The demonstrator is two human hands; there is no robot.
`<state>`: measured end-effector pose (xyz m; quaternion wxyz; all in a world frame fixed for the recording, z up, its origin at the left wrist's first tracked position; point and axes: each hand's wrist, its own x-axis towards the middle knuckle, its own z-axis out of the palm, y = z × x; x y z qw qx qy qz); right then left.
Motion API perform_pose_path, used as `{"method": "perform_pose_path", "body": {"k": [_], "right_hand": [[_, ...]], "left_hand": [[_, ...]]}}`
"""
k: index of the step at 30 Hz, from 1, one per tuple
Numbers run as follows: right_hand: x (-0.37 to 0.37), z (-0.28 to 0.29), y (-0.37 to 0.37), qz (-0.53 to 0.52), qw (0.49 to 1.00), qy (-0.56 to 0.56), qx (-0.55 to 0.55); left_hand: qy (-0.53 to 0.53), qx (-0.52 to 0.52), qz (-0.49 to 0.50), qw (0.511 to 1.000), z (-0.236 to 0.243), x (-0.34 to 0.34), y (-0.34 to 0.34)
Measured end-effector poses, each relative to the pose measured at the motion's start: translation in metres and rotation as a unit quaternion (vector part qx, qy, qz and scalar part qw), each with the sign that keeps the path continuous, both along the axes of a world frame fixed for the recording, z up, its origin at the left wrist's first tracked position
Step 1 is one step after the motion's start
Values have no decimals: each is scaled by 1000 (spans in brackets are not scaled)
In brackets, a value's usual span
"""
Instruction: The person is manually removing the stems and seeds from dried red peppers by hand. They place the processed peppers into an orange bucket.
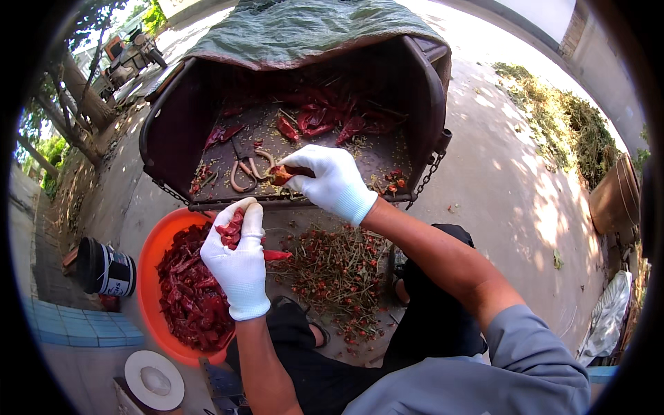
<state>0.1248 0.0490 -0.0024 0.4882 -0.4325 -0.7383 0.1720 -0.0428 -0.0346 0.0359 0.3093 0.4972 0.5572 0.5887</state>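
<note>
Both my hands wear white knit gloves. My left hand [237, 270] is closed around several dried red chili pieces [231, 229], above the right rim of an orange basin [146, 297]. Dark red chilies [190, 290] lie inside that basin. At the front edge of the cart bed [270, 135], my right hand [333, 181] pinches a brownish-red dried chili [281, 176]. Scissors [241, 181] with tan handles rest on the bed just left of that chili. Deeper in the bed, whole red chilies [318, 117] lie among scattered pale seeds.
Below the cart, a heap of stems and chili scraps [339, 280] covers the ground between my feet. A green tarp [297, 31] drapes over the cart. A black bucket [104, 266] stands left of the basin. Dry plants [564, 121] lie along the right wall.
</note>
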Motion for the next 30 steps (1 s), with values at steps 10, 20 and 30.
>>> {"method": "perform_pose_path", "body": {"k": [10, 20, 30], "right_hand": [[7, 11, -27, 7, 980, -148, 137], [11, 9, -37, 91, 980, -160, 71], [2, 13, -50, 183, 865, 274, -380]], "left_hand": [[291, 139, 2, 947, -16, 3, 9], [349, 133, -34, 927, -21, -2, 8], [-122, -8, -60, 991, -20, 12, 3]]}}
